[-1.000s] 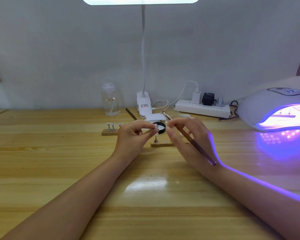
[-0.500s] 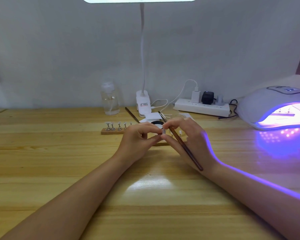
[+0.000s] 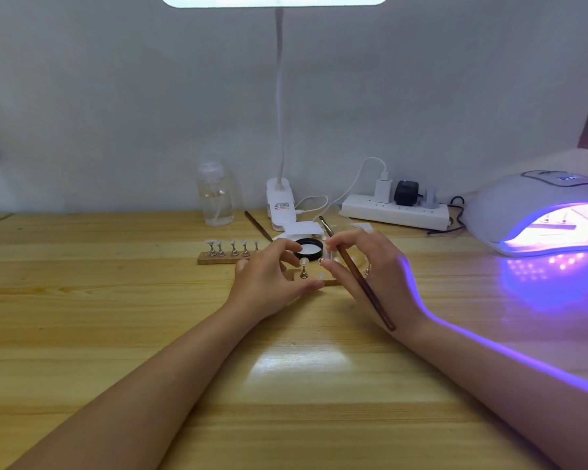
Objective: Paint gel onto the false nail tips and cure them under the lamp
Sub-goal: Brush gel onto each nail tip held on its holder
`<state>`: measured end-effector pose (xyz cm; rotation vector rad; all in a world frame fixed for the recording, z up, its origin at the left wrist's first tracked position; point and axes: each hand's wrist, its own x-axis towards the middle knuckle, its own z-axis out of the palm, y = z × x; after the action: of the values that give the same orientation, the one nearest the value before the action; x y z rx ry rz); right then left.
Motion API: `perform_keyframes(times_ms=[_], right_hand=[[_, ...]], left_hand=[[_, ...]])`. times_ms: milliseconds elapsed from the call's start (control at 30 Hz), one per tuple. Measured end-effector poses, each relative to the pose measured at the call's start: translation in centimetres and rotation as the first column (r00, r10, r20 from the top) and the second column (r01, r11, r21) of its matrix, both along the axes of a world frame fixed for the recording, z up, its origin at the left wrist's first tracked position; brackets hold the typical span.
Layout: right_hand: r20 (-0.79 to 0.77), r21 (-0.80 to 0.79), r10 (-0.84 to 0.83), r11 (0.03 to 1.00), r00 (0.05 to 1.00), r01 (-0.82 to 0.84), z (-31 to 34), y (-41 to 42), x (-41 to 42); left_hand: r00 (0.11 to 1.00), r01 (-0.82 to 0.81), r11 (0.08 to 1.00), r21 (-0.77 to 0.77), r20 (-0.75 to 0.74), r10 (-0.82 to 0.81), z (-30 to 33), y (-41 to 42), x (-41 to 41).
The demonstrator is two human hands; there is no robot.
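A small metal stand with a clear nail tip [image 3: 303, 266] stands on a short wooden strip [image 3: 326, 281] between my hands. My left hand [image 3: 269, 276] curves loosely around it, thumb at the strip's front edge, index finger above, gripping nothing. My right hand [image 3: 364, 266] holds a brown brush [image 3: 355, 274] slanting across its palm, its fingertips over the strip's right part. Just behind the strip sits an open black gel jar [image 3: 308, 248]. At the far right the white cure lamp [image 3: 523, 205] glows violet, with a strip of stands inside [image 3: 554, 226].
A second wooden strip with several tip stands [image 3: 224, 257] lies left of my left hand. Another brush [image 3: 257, 228], a clear bottle [image 3: 215, 198], the desk lamp's clip base [image 3: 279, 206] and a power strip [image 3: 394, 212] line the back of the wooden table [image 3: 116, 317].
My left hand pinched the stand before; now the stand sits on the strip and those fingers have spread apart. The right hand still holds the brush and has shifted slightly right.
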<state>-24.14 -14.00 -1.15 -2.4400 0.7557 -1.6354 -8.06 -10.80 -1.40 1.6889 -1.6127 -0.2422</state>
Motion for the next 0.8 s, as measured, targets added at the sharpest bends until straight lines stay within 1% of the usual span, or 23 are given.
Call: perform_keyframes(times_ms=[100, 267, 500, 633, 800], right_hand=[[-0.028, 0.008, -0.024, 1.000, 0.999, 0.024, -0.06, -0.05, 0.04], [-0.077, 0.058, -0.022, 0.998, 0.997, 0.027, -0.26, -0.18, 0.09], [-0.133, 0.046, -0.033, 0.998, 0.991, 0.039, -0.41, -0.31, 0.00], [-0.145, 0.073, -0.019, 0.997, 0.989, 0.030, -0.39, -0.37, 0.00], [-0.154, 0.050, -0.026, 0.998, 0.988, 0.034, -0.32, -0.21, 0.03]], left_hand=[[0.999, 0.031, 1.000, -0.001, -0.021, -0.031, -0.01, -0.04, 0.05], [0.991, 0.106, 0.989, -0.099, -0.075, -0.113, 0.04, 0.33, 0.02], [0.985, 0.149, 0.978, -0.147, -0.068, -0.160, 0.06, 0.41, -0.07], [0.985, 0.155, 0.974, -0.164, -0.054, -0.166, 0.13, 0.49, -0.17], [0.986, 0.155, 0.974, -0.166, -0.034, -0.163, 0.18, 0.57, -0.12]])
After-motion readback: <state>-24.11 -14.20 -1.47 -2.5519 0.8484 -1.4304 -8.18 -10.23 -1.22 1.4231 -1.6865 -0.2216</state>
